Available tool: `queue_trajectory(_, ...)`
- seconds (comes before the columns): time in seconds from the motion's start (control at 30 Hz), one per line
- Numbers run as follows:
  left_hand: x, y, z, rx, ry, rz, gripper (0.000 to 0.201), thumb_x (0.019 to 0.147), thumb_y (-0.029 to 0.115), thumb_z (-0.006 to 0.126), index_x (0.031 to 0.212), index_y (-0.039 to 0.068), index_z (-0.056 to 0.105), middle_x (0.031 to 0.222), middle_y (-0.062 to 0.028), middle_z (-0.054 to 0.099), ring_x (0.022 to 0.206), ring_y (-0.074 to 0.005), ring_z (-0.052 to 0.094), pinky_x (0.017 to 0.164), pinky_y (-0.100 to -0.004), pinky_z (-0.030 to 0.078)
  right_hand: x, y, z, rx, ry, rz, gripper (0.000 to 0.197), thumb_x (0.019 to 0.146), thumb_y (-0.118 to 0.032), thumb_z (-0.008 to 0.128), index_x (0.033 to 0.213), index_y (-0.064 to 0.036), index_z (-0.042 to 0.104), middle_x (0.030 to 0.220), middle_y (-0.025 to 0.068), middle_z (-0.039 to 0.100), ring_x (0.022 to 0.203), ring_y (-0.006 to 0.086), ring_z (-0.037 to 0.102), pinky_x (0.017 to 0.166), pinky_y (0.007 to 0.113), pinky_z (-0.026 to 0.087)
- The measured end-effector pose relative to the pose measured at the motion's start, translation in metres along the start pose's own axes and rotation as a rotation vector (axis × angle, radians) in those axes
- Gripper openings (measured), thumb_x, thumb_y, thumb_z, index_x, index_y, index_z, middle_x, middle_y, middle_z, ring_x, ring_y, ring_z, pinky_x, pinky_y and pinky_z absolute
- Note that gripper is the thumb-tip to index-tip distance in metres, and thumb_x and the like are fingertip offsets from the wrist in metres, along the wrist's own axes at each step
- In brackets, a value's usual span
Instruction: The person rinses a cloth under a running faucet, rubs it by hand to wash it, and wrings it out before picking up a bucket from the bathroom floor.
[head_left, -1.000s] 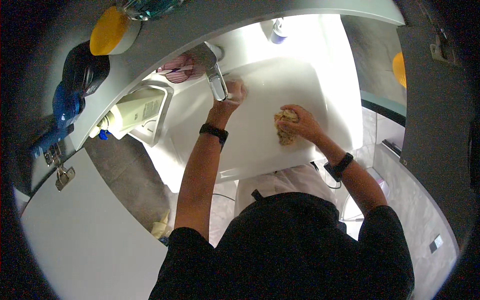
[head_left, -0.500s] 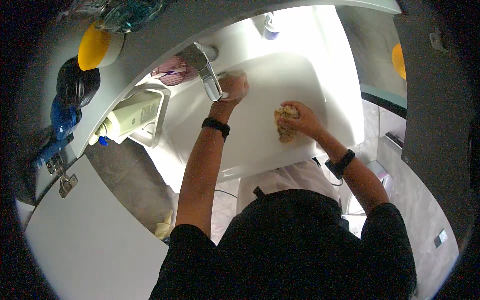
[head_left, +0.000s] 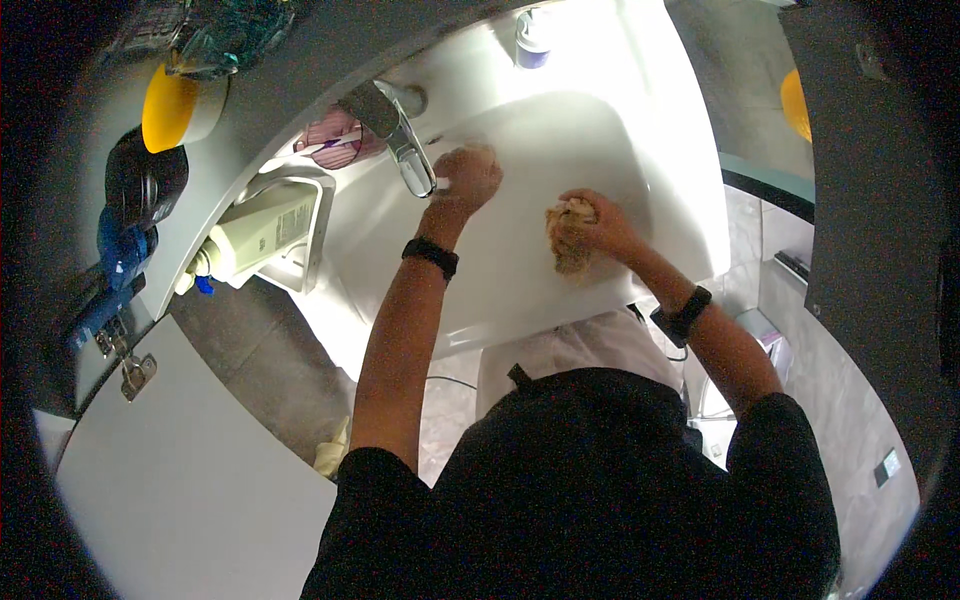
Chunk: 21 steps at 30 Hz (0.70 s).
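My right hand [head_left: 603,225] is closed around a tan, crumpled sponge-like scrubbing pad [head_left: 567,238], pressing it against the inner wall of the basin. My left hand [head_left: 466,180] sits loosely curled just beside the spout of the tap, touching the basin near it; whether it grips anything I cannot tell.

The largest thing before me is the white ceramic washbasin [head_left: 520,290], brightly lit, with both my forearms reaching into it from below. To its left a white moulded soap tray [head_left: 310,255] holds a pale cream plastic bottle [head_left: 250,235] lying on its side. At the back rim stands the chrome single-lever tap [head_left: 400,140], its spout pointing down into the bowl. Just left of the tap lies a pink ribbed round object [head_left: 335,140]. Further left, on the grey ledge, is a yellow rounded cap-like object [head_left: 165,105]. A black band [head_left: 431,256] circles my left wrist, and another black band [head_left: 682,315] circles my right wrist.
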<state>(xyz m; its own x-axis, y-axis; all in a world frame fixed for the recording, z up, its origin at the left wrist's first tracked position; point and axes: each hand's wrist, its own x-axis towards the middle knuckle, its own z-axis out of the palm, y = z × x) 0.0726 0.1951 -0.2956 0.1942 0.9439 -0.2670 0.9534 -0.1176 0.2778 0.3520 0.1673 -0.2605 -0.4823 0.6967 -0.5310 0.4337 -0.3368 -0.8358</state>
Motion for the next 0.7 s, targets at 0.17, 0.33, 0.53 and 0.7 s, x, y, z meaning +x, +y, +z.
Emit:
queue_trajectory(0.17, -0.016, 0.037, -0.021, -0.061, 0.063, 0.053, 0.02, 0.087, 0.024, 0.055, 0.083, 0.006, 0.062, 0.083, -0.0173, 0.065, 0.079, -0.0373, 0.065, 0.072, -0.0511, 0.052, -0.003, -0.026, -0.003, 0.096, -0.064, 0.187, 0.055, 0.081, -0.036, 0.078, 0.126, -0.0115, 0.059, 0.117, 0.0101, 0.065, 0.105, 0.0207, 0.063, 0.092, 0.034, 0.051)
queue_trajectory(0.33, -0.019, 0.044, -0.022, 0.007, 0.027, 0.088, 0.019, 0.087, 0.023, 0.056, 0.084, 0.006, 0.063, 0.08, -0.0157, 0.066, 0.08, -0.0359, 0.065, 0.074, -0.0489, 0.053, 0.002, -0.01, 0.002, 0.103, -0.025, 0.148, 0.054, 0.082, -0.036, 0.077, 0.126, -0.0107, 0.058, 0.116, 0.0105, 0.065, 0.105, 0.021, 0.062, 0.092, 0.035, 0.05)
queue_trajectory(0.53, -0.027, 0.049, -0.027, 0.043, 0.033, 0.127, 0.012, 0.083, 0.019, 0.059, 0.085, 0.008, 0.064, 0.083, -0.0135, 0.067, 0.079, -0.0335, 0.065, 0.075, -0.0451, 0.053, 0.001, -0.009, 0.007, 0.135, -0.026, 0.12, 0.052, 0.083, -0.034, 0.077, 0.125, -0.0095, 0.058, 0.116, 0.011, 0.065, 0.105, 0.022, 0.062, 0.093, 0.035, 0.05)
queue_trajectory(0.7, -0.034, 0.054, -0.029, -0.008, 0.187, 0.179, 0.009, 0.081, 0.015, 0.058, 0.08, 0.008, 0.064, 0.084, -0.0115, 0.066, 0.083, -0.0287, 0.066, 0.076, -0.0439, 0.053, 0.004, -0.006, 0.013, 0.078, 0.015, 0.045, 0.052, 0.083, -0.032, 0.077, 0.125, -0.0091, 0.058, 0.116, 0.0111, 0.064, 0.105, 0.0224, 0.062, 0.093, 0.035, 0.049)
